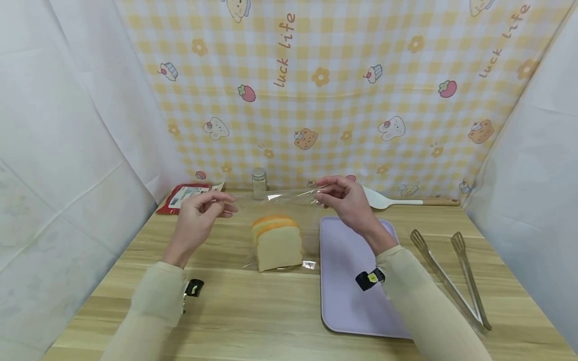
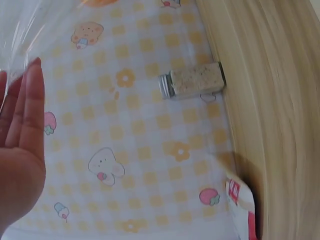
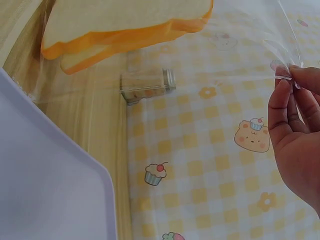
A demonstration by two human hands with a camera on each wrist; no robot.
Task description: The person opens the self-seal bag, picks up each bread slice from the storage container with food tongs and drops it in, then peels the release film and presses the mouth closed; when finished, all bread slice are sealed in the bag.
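A clear plastic bag (image 1: 310,228) with bread slices (image 1: 279,248) inside is held up by its top edge. The slices have pale faces and orange crusts, and lean together low in the bag. At the bag's upper right corner, my right hand (image 1: 345,203) pinches the film between thumb and fingertips, plain in the right wrist view. My left hand (image 1: 198,220) is at the upper left corner, the film running in between its thumb and fairly straight fingers; the exact contact is partly cut off in the left wrist view.
A lilac tray (image 1: 345,301) lies right of the bag, under my right forearm. Metal tongs (image 1: 474,281) lie spread farther right. Along the back are a red-and-white packet (image 1: 180,198), a seasoning jar (image 1: 259,184) and a white spatula (image 1: 384,200) with a wooden handle.
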